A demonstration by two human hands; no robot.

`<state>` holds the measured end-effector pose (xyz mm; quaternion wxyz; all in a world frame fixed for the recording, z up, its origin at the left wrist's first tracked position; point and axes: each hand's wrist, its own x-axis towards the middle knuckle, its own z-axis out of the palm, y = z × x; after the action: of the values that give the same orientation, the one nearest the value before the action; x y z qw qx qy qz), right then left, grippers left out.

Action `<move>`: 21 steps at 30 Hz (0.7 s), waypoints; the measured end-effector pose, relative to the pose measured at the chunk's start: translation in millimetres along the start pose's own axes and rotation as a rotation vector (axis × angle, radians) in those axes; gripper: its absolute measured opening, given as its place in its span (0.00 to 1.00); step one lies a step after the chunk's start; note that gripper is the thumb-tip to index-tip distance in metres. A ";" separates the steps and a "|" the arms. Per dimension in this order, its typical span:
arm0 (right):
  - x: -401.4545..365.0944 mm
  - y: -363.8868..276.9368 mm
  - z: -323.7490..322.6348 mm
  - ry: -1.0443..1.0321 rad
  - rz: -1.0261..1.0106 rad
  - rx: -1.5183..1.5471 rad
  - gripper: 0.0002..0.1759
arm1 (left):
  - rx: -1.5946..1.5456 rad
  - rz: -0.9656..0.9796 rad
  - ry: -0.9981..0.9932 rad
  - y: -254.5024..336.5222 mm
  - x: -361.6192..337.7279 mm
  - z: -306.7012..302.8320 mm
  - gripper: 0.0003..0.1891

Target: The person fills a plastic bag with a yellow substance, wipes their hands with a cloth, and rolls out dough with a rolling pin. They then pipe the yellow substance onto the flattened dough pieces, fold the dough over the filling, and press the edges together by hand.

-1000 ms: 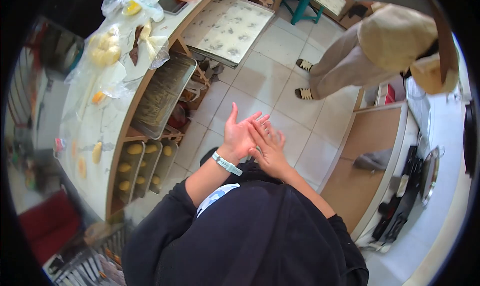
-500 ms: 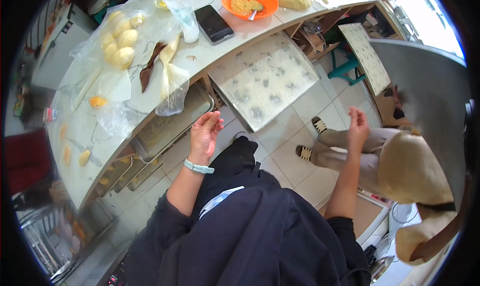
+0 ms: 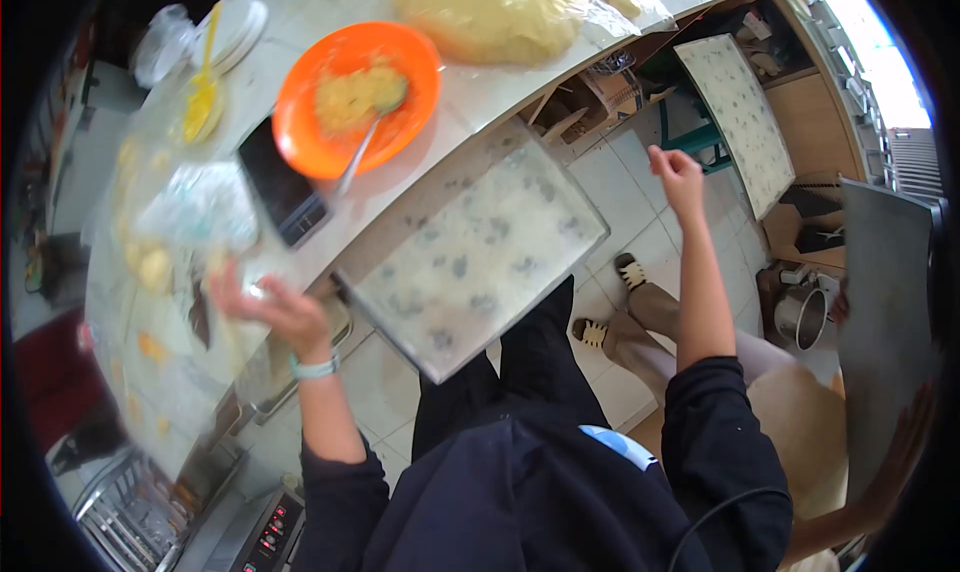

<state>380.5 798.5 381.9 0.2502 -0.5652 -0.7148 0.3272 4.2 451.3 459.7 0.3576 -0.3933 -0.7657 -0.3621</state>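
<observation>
My left hand (image 3: 287, 314) is over the table's front edge, blurred, with its fingers apart. Near it are a crumpled clear plastic bag (image 3: 205, 210) and a dark brown strip (image 3: 200, 317). My right hand (image 3: 680, 180) is raised over the floor on the right, fingers curled together, with nothing visible in them. Between my hands, a floured tray (image 3: 470, 242) with dark patches juts out below the tabletop. An orange bowl (image 3: 292, 122) holds a yellow mash and a metal spoon (image 3: 360, 157). Its rim overlaps a black phone (image 3: 285, 192).
Plastic covers a large mass of yellow dough (image 3: 480, 17). A yellow-handled utensil (image 3: 205, 82) rests farther left. To the right, another person in a tan apron (image 3: 795, 422) stands beside a large grey metal sheet (image 3: 885, 332). A second spotted tray (image 3: 735, 122) and metal pot (image 3: 800, 317) are there.
My view has shifted toward the orange bowl and floured tray. My left hand has moved left to the table edge and spread its fingers. The grey metal sheet is lower at the right.
</observation>
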 end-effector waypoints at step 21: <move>214.5 136.5 381.0 -0.647 -0.434 -0.465 0.13 | 0.790 -0.412 0.061 -94.5 -22.5 -25.6 0.33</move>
<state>140.6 956.5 25.2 -0.0569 -0.3119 -0.9127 0.2578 -60.7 381.7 427.4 0.4231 -0.0550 -0.8968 -0.1169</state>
